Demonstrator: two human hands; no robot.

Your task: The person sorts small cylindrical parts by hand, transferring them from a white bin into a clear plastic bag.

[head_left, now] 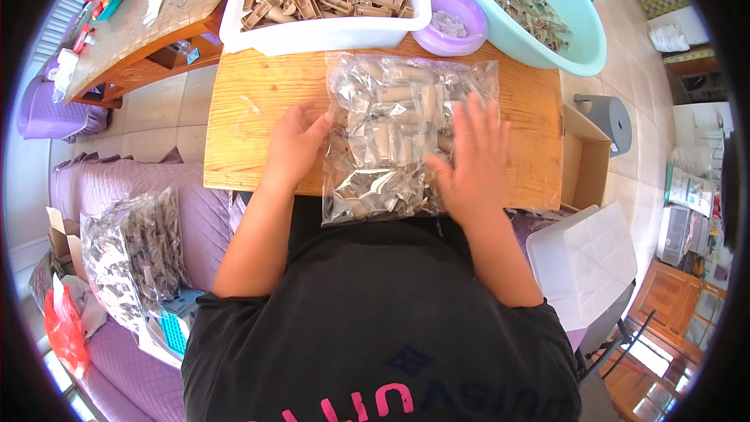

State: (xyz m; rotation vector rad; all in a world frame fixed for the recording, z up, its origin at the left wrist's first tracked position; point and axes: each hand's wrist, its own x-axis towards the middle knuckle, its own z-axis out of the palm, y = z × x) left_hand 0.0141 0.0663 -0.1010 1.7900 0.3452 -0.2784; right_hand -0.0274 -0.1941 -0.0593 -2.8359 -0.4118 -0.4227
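On the wooden table in front of me lies a clear plastic bag [391, 137] filled with tan, tube-like plastic parts. My right hand [476, 160] is spread flat over the bag's right side, its fingers stretched out and slightly blurred. At the bag's left edge, my left hand [295, 144] rests with thumb and forefinger apart; its other fingers are partly hidden. The bag's near edge reaches my black shirt. Beyond it stands a white tub [328, 37] heaped with similar tan parts.
A purple bowl [451, 41] with small clear pieces and a mint-green basin [587, 47] of clear parts stand at the far right. A cardboard box [586, 152] and grey stool [613, 125] are right of the table [250, 141]. Another filled bag [133, 246] lies on the purple sofa [129, 375].
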